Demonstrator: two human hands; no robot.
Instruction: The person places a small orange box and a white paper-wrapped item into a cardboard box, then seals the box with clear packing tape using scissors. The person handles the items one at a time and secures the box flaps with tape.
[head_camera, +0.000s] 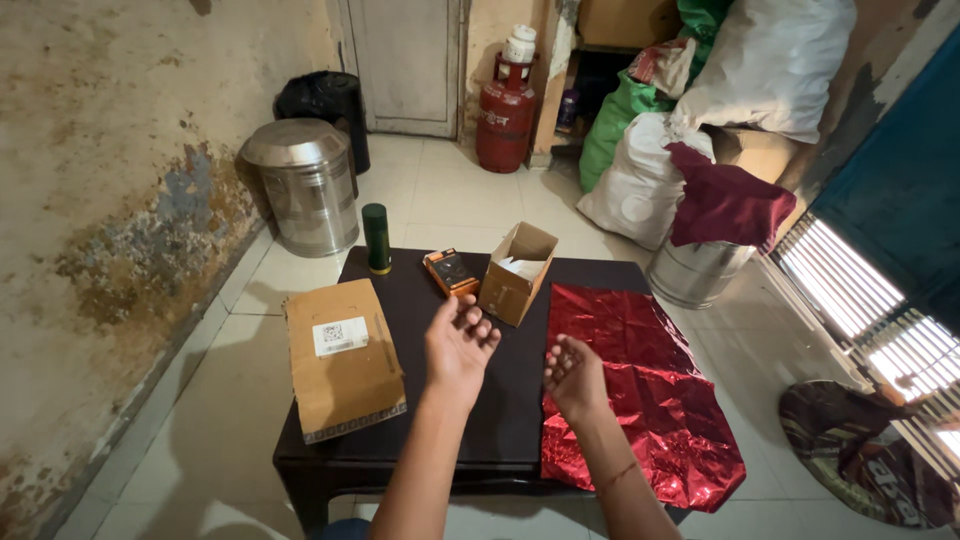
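Observation:
Both my hands hover palm up over a dark low table (505, 420), holding nothing. My left hand (458, 345) is just in front of a small open cardboard box (516, 272). My right hand (574, 374) hangs at the left edge of a crinkled red foil sheet (640, 380) that drapes over the table's right side. A flat brown cardboard mailer (342, 355) with a white label lies at the table's left. An orange and black small device (451, 271) and a dark green cylindrical bottle (377, 238) stand at the far edge.
Beyond the table stand a steel drum (303, 187), a black bin (325, 98), a red gas cylinder (504, 118), white and green sacks (640, 175), a steel pot (697, 272) under a maroon cloth, and a closed door (405, 60). A stained wall runs along the left.

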